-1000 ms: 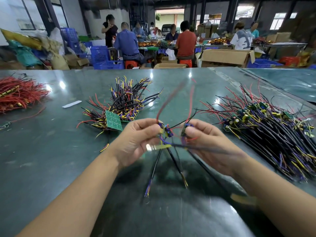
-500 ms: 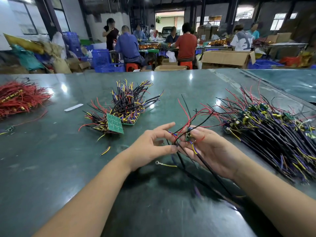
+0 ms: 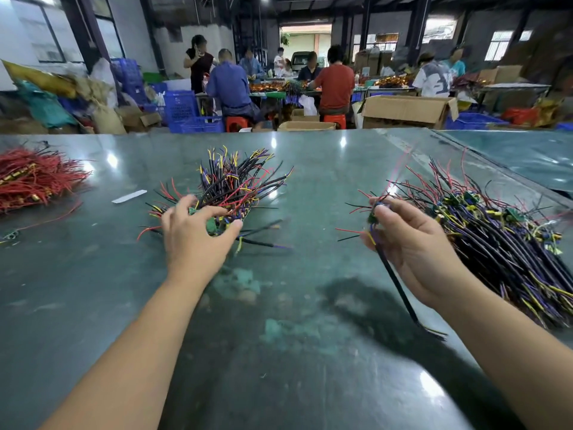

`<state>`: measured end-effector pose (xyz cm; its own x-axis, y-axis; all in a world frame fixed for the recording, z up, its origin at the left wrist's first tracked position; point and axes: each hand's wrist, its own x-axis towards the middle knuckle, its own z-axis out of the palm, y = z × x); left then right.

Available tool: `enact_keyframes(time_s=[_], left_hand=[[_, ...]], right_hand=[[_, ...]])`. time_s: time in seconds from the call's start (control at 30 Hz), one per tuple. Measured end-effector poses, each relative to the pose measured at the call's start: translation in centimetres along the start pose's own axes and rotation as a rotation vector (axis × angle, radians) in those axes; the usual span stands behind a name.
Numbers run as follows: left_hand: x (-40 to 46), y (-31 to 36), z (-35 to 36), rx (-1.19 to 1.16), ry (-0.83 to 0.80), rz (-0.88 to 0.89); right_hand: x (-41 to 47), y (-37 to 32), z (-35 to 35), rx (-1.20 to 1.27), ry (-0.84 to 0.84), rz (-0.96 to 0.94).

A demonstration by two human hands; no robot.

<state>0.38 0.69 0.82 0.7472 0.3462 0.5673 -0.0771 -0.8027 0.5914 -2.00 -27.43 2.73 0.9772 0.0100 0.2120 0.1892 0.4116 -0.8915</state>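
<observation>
My left hand (image 3: pixel 192 237) reaches over the near edge of a middle pile of wired green circuit boards (image 3: pixel 235 184), its fingers spread and curved above the boards; I cannot make out a grip on any of them. Beside the large right-hand pile of wired boards (image 3: pixel 496 237), my right hand (image 3: pixel 403 240) pinches one small wired board (image 3: pixel 375 212) between thumb and fingers. That board's black wires (image 3: pixel 400 290) hang down past the palm toward the green table (image 3: pixel 279 336), and its red wires stick up and out.
A heap of red wires (image 3: pixel 31 178) lies at the far left, with a white strip (image 3: pixel 128 196) near it. Beyond the table's far edge are people seated at benches, blue crates and an open cardboard box (image 3: pixel 403 110).
My hands have parted. The left hand let go of the wires and moved left to the middle pile. The right hand moved right with the wired board in it.
</observation>
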Motion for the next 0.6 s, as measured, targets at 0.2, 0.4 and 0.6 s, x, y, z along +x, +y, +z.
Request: enact_keyframes(time_s=[0.2,0.4,0.6], left_hand=[[-1.3,2.2,-0.3,-0.045,0.076,0.212],[-4.4,5.1,-0.6,-0.578,-0.611,0.256],[-5.3,5.1,1.0,-0.573,-0.711,0.253]], right_hand=[[-1.0,2.1,1.6,-0.380,-0.089,0.049],[-2.1,3.1,2.6,-0.614,-0.271,-0.018],[-2.7,3.3,2.9,-0.632,-0.352,-0.052]])
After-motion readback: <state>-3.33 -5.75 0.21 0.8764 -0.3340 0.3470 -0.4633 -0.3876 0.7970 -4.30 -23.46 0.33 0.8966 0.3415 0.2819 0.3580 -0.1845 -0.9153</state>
